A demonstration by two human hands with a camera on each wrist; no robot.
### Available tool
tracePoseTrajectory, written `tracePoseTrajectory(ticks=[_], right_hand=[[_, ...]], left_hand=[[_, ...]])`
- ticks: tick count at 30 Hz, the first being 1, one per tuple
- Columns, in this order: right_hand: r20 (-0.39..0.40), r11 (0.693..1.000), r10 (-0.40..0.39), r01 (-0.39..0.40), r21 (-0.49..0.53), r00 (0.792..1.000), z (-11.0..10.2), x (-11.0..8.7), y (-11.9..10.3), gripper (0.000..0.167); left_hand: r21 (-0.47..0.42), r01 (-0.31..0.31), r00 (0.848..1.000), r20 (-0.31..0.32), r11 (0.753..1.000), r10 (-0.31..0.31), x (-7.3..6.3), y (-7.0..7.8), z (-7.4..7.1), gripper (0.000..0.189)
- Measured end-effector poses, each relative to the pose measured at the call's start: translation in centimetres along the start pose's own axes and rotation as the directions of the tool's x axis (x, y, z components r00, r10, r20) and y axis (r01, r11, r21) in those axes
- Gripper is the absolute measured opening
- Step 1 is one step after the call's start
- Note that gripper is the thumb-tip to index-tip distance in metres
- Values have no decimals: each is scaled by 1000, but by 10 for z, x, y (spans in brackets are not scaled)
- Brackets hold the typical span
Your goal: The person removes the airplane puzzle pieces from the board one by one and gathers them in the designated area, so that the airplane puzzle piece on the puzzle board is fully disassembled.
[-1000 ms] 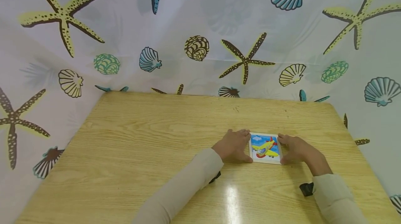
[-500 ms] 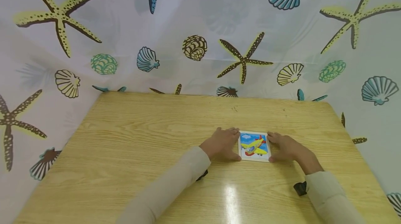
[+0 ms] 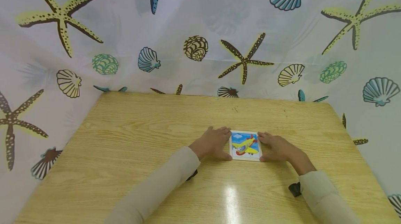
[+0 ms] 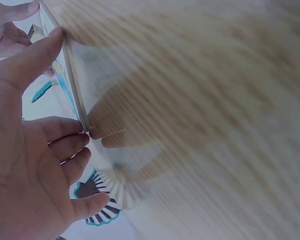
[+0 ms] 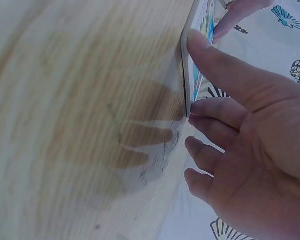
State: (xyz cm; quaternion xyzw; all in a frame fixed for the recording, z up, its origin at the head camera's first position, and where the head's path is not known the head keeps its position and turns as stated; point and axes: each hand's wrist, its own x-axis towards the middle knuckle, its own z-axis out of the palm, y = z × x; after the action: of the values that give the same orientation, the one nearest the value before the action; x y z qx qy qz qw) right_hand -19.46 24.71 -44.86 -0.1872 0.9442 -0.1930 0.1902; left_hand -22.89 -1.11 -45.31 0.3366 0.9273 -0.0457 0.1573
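Note:
A small square picture puzzle [image 3: 245,145] shows a yellow airplane with red parts against blue sky, inside a pale frame. It lies flat on the wooden table. My left hand [image 3: 214,144] touches its left edge, thumb at the near corner and fingertips at the far corner. On the opposite edge my right hand [image 3: 278,147] touches in the same way. Both wrist views show the thumb and index fingertip against the frame's side, with the other fingers spread off it. Only a sliver of the picture is visible from the wrists.
The wooden table [image 3: 150,126] extends around the puzzle on all sides. A white cloth [image 3: 175,18] printed with starfish and shells hangs behind the table and along both sides. Black wrist bands [image 3: 294,189] show at the beige sleeves [image 3: 156,189].
The puzzle has slid to the left across the table, with both hands moving along at its edges. The hands' touch on the frame looks the same throughout.

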Motion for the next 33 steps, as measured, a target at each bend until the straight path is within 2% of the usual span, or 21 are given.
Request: tracePoseTrajectory(ticks=[8, 13, 17, 23, 33], right_hand=[[5, 999, -25, 26, -38, 1000, 3, 7, -12, 83], [9, 997, -64, 65, -42, 998, 6, 13, -17, 82], [16, 997, -64, 65, -36, 998, 9, 16, -22, 82], [24, 996, -70, 71, -45, 997, 13, 19, -29, 82], [35, 994, -77, 80, -73, 996, 13, 20, -39, 83]], left_hand=[[-14, 13, 1000, 2, 1000, -13, -9, -12, 5, 96], [-16, 40, 999, 23, 999, -39, -16, -17, 5, 97], [-8, 50, 998, 34, 999, -50, -20, -21, 6, 96], [-7, 55, 998, 20, 998, -54, -27, -27, 9, 96], [-66, 48, 999, 0, 997, -48, -38, -32, 8, 94]])
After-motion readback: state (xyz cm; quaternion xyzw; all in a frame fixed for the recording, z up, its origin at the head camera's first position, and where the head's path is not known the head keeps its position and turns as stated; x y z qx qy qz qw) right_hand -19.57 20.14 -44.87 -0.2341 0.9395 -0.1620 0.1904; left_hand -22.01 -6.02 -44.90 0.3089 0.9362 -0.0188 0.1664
